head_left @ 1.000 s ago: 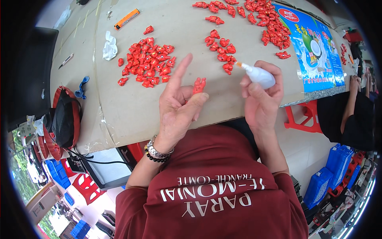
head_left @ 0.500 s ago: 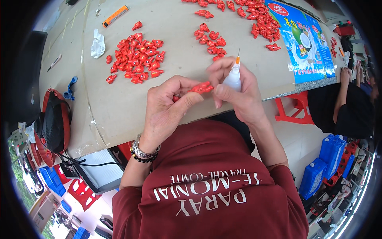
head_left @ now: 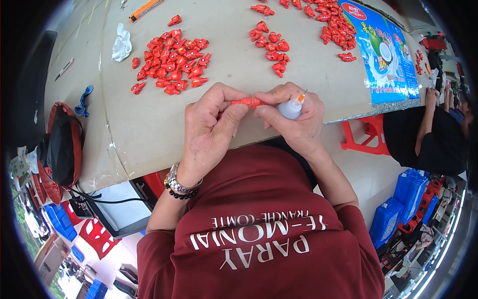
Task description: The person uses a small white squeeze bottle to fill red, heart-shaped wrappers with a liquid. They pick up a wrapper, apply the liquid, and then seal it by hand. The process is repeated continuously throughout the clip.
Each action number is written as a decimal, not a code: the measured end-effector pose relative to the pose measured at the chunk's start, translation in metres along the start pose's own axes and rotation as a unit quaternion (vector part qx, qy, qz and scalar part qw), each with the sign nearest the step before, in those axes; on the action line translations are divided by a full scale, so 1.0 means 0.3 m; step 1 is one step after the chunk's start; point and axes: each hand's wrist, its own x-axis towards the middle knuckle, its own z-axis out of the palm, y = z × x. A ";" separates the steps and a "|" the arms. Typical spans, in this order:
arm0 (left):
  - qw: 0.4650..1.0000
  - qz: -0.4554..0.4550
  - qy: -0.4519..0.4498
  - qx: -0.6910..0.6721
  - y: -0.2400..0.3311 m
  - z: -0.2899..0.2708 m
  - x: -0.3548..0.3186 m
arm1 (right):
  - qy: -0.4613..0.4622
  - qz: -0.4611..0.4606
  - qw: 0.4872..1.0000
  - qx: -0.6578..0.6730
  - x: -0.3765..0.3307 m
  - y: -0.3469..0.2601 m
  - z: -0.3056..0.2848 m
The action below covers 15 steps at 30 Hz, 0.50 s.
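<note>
Between both hands, over the near edge of the table, is a small glossy red plastic piece [head_left: 247, 102]. My left hand [head_left: 209, 130] pinches its left end with thumb and forefinger. Another bit of red shows inside the curled left fingers, mostly hidden. My right hand [head_left: 304, 130] presses its thumb and fingertips to the piece's right end. That same hand also keeps a white squeeze bottle [head_left: 289, 109] in its grip, with an orange collar and thin needle tip tilted up and to the right.
A heap of similar red pieces [head_left: 172, 62] lies at left, a small cluster [head_left: 271, 47] at centre, and a larger pile [head_left: 338, 27] at far right beside a blue printed sheet [head_left: 391, 60]. Crumpled tissue [head_left: 121, 44], an orange strip-shaped item [head_left: 145, 10] and a pen [head_left: 64, 69] are farther left.
My right fingers have closed in on the red piece's right end. The bottle has tipped from nearly upright toward the right and come slightly lower.
</note>
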 end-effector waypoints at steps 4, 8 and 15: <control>1.000 0.008 0.011 0.002 -0.022 0.002 0.000 | 0.010 -0.044 0.999 -0.029 -0.002 0.026 0.005; 1.000 0.019 0.010 -0.005 -0.036 0.006 -0.001 | 0.011 -0.069 0.997 -0.038 -0.005 0.037 0.007; 1.000 0.020 0.009 -0.017 -0.045 0.008 -0.003 | -0.011 -0.112 0.992 -0.051 0.002 0.042 -0.003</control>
